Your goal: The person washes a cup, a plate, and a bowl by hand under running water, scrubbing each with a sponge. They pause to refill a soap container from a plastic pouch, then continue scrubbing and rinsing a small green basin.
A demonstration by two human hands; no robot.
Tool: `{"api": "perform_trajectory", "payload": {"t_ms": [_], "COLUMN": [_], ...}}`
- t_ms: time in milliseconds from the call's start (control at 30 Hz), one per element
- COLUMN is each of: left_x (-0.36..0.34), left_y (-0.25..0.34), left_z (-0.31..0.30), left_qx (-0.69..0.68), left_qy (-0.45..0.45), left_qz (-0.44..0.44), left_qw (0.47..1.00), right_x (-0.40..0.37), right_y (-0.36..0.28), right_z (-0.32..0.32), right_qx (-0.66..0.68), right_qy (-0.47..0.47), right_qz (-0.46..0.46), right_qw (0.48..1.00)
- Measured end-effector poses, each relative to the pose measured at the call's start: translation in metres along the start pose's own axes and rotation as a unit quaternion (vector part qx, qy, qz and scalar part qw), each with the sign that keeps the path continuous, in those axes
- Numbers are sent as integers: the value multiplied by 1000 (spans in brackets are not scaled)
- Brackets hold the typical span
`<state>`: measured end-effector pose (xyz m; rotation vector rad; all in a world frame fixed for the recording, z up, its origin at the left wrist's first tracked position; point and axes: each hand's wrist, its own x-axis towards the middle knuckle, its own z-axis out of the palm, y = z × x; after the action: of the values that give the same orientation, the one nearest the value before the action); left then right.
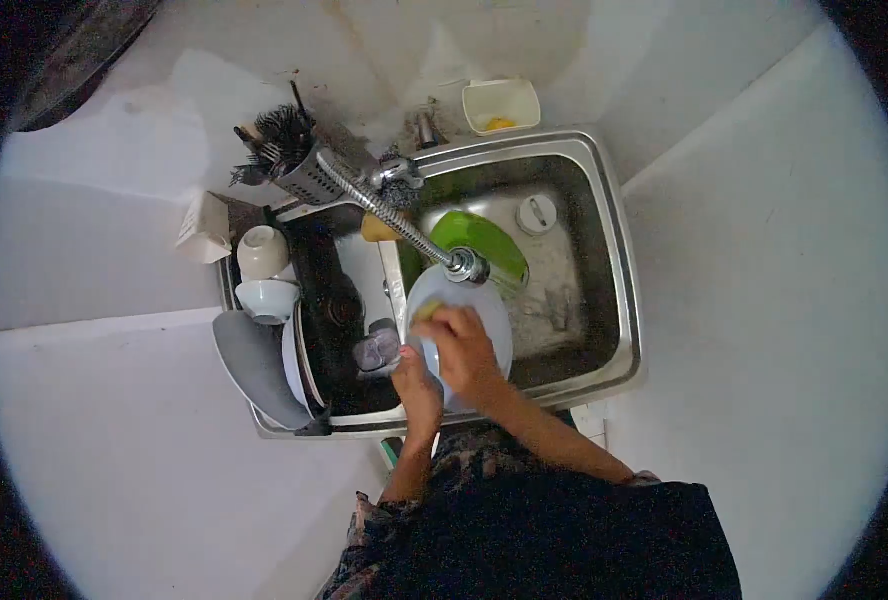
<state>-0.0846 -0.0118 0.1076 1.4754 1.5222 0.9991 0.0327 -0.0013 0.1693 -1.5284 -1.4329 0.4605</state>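
A white plate (496,325) is held over the right basin, just under the faucet head (466,266). My left hand (420,388) grips the plate at its left rim, thumb up along the edge. Over the plate's face is my right hand (466,352), fingers closed on a small yellowish sponge (427,312) pressed near the upper left part. The sponge and fingertips are slightly blurred. Behind the plate, a green bowl (479,238) lies tilted in the basin. A clear plastic-looking container (377,348) sits left of my left hand.
The steel sink (619,260) has a white round drain piece (537,214). On the left rack stand white bowls (267,298) and a grey plate (254,365). A utensil holder (309,180) and a cream tub (502,105) stand behind. The flexible faucet hose (384,208) arches overhead.
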Motion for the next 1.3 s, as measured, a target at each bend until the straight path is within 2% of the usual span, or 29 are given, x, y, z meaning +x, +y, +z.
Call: {"api": "perform_trajectory", "payload": {"t_ms": [33, 100, 200, 267, 333, 367, 400, 433, 467, 533, 600, 667, 700, 733, 800, 833, 867, 933, 967, 1000, 1067, 1100, 1133, 1167, 1200, 1233, 1267, 1300], "left_x": [10, 13, 3, 5, 13, 15, 28, 36, 39, 40, 33, 27, 18, 19, 22, 23, 21, 20, 21, 22, 26, 24, 27, 28, 28, 28, 29, 29], "left_y": [49, 57, 35, 44, 59, 24, 59, 71, 75, 71, 54, 50, 50, 47, 37, 46, 46, 39, 18, 22, 34, 20, 11, 12, 13, 6, -4, -13], "left_z": [-6, -9, -10, -6, 6, -14, -14, -13, -13, -20, -25, -21, -16, -12, -6, -2, 3, 16, 15, 19, 32, 44, 50, 59, 67, 73, 79, 85], "left_qx": [-61, -71, -57, -35, -141, -289, -121, -203, -281, -287, -290, -173, -122, -122, -207, -180, -181, -170, -66, -70, -98, -173, -90, -87, -83, -86, -125, -163], "left_qy": [-29, -39, -56, -61, 70, -5, 47, 72, 96, 92, 84, 50, 38, 37, 34, 35, 36, 74, 42, 43, -52, -78, -124, -148, -174, -177, -219, -258], "left_qz": [-136, -134, -134, -129, -88, -213, -244, -251, -256, -247, -240, -249, -300, -299, -274, -236, -238, -221, -311, -311, -289, -245, -294, -296, -297, -295, -267, -237], "left_qw": [988, 988, 988, 989, 984, 933, 961, 944, 920, 921, 923, 952, 946, 946, 939, 954, 954, 958, 947, 947, 951, 951, 943, 939, 935, 935, 930, 922], "right_x": [-14, -17, -1, 11, -20, -46, -60, -53, -63, -80, -48, -37, -38, -38, -55, -62, -69, -75, -78, -83, -86, -88, -82, -75, -70, -63, -56, -45], "right_y": [-6, -6, 8, 13, -2, -4, -2, 0, 16, 52, 59, 62, 59, 56, 46, 48, 54, 89, 108, 123, 135, 139, 133, 128, 123, 117, 113, 110], "right_z": [1, 4, 9, 15, 16, 19, 18, -1, -8, -9, -20, -22, -13, -5, -3, -8, -14, -29, -37, -46, -63, -66, -67, -67, -61, -53, -44, -34], "right_qx": [23, 45, 35, 10, -15, -27, -39, 115, 116, 26, -3, -35, -18, -1, -21, 0, 21, -18, -55, -58, -146, -151, -155, -158, -162, -118, -75, -77], "right_qy": [-1, -1, 2, 21, -14, -10, -5, -26, -27, 35, 56, 79, 54, 30, 0, -2, -5, 22, 48, 46, -12, -13, 11, 36, 38, 8, -23, -20], "right_qz": [-30, -59, -46, 1, 7, -49, -107, -86, -86, 93, 98, 102, 72, 40, 34, 64, 94, 114, 131, 128, 188, 186, 203, 220, 219, 165, 110, 108], "right_qw": [999, 997, 998, 1000, 1000, 998, 994, 989, 989, 995, 994, 991, 996, 999, 999, 998, 995, 993, 989, 989, 971, 971, 967, 962, 962, 979, 991, 991]}}
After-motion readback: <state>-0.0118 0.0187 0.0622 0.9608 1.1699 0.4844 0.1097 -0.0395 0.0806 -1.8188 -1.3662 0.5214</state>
